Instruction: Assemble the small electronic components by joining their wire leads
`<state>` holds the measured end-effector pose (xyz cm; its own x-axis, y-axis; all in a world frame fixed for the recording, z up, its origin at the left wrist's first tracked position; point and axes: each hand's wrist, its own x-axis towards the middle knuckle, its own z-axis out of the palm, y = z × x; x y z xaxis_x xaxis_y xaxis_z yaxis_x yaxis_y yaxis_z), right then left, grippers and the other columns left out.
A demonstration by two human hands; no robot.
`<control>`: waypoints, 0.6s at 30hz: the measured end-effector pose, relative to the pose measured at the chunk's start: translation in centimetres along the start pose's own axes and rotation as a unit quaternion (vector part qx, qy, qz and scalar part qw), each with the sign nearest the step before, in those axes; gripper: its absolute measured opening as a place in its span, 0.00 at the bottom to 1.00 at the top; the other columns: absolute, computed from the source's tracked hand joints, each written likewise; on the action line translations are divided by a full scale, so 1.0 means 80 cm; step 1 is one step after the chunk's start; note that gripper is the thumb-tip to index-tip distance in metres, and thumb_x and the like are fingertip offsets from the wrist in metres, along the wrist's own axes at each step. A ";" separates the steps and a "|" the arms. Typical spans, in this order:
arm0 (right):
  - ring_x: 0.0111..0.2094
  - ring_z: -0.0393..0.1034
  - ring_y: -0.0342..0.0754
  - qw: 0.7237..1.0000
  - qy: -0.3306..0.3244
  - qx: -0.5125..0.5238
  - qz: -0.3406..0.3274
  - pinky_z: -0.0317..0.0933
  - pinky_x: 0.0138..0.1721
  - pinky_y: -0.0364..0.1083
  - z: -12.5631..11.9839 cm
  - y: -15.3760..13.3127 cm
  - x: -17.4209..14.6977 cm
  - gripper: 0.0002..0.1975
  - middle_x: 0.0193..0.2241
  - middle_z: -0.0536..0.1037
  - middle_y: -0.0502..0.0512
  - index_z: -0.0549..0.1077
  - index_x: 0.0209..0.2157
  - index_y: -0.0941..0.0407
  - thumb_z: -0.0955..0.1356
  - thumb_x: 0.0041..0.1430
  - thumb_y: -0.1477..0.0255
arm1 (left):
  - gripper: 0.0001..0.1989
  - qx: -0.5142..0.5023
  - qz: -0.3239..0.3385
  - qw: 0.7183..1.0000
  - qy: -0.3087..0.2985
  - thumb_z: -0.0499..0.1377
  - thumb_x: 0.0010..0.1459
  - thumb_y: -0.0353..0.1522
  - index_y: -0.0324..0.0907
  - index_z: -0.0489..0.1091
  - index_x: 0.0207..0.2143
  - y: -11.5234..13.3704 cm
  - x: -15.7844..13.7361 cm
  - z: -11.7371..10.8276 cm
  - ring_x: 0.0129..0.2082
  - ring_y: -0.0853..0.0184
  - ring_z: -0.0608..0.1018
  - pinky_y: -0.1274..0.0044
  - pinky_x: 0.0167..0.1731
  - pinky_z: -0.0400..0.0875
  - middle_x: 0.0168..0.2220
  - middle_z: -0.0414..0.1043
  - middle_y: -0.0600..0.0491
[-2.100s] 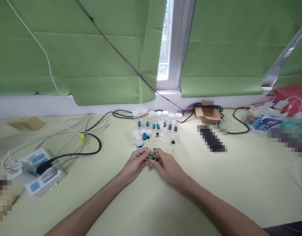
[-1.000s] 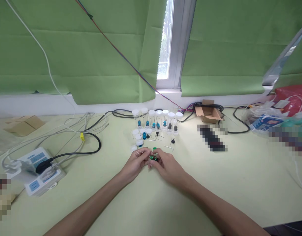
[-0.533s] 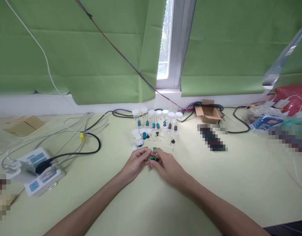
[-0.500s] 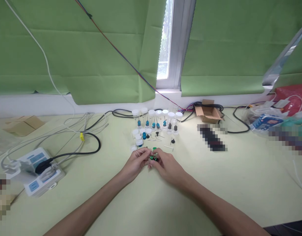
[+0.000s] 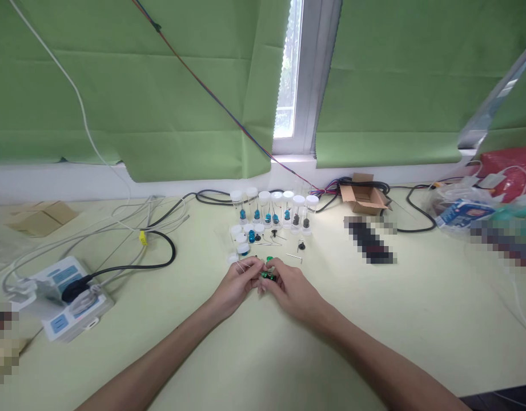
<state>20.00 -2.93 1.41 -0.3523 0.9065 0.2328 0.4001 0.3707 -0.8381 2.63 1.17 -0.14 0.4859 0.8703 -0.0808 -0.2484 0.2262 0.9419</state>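
My two hands meet over the table, in the middle of the view. Between the fingertips of my right hand [image 5: 290, 285], which is closed, is a small green-and-black part [image 5: 268, 276]. Closed and touching the same part from the left, my left hand [image 5: 241, 281] pinches a thin pale rod [image 5: 240, 266] that sticks out over its fingers. A bright green piece [image 5: 269, 259] lies just beyond my right fingertips. An L-shaped hex key [image 5: 294, 257] rests behind my right hand. The fingers hide where rod and part meet.
Several capped clear vials [image 5: 265, 208] with blue or dark parts stand in a row at the back. Before them lie white caps [image 5: 243, 249] and black pieces [image 5: 301, 246]. A power strip [image 5: 72, 297] with cables is at left, an open cardboard box [image 5: 363, 198] at back right.
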 end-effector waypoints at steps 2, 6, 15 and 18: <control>0.34 0.73 0.49 1.000 0.000 0.001 0.000 0.61 0.35 0.44 0.000 0.000 0.000 0.05 0.34 0.79 0.52 0.65 0.44 0.53 0.62 0.66 0.72 | 0.12 0.000 -0.001 1.000 0.000 0.60 0.61 0.37 0.37 0.71 0.30 0.001 0.000 0.000 0.23 0.72 0.72 0.79 0.24 0.68 0.28 0.69 0.53; 0.34 0.72 0.49 1.000 0.003 -0.001 0.005 0.60 0.35 0.44 0.000 -0.001 0.001 0.05 0.34 0.79 0.52 0.66 0.43 0.53 0.62 0.66 0.72 | 0.11 0.002 -0.002 1.000 0.001 0.60 0.60 0.37 0.37 0.71 0.30 0.002 -0.001 0.001 0.23 0.72 0.72 0.79 0.24 0.68 0.28 0.70 0.53; 0.34 0.72 0.49 1.000 0.007 -0.007 0.001 0.60 0.34 0.44 0.002 0.001 -0.001 0.05 0.34 0.79 0.53 0.66 0.43 0.53 0.62 0.66 0.72 | 0.10 0.005 -0.004 1.000 -0.004 0.60 0.61 0.36 0.37 0.72 0.32 0.001 -0.002 0.000 0.24 0.72 0.72 0.79 0.25 0.68 0.28 0.71 0.53; 0.33 0.72 0.49 1.000 0.008 -0.008 0.001 0.60 0.34 0.43 0.002 0.001 -0.001 0.06 0.34 0.79 0.53 0.67 0.43 0.54 0.63 0.66 0.71 | 0.10 0.005 -0.003 1.000 -0.005 0.60 0.61 0.36 0.37 0.72 0.32 0.002 -0.002 0.000 0.24 0.72 0.72 0.79 0.25 0.68 0.28 0.71 0.53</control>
<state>19.95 -3.03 1.27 -0.3386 0.9101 0.2391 0.4141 0.3722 -0.8306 2.54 1.03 0.00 0.4964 0.8642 -0.0823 -0.2376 0.2264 0.9446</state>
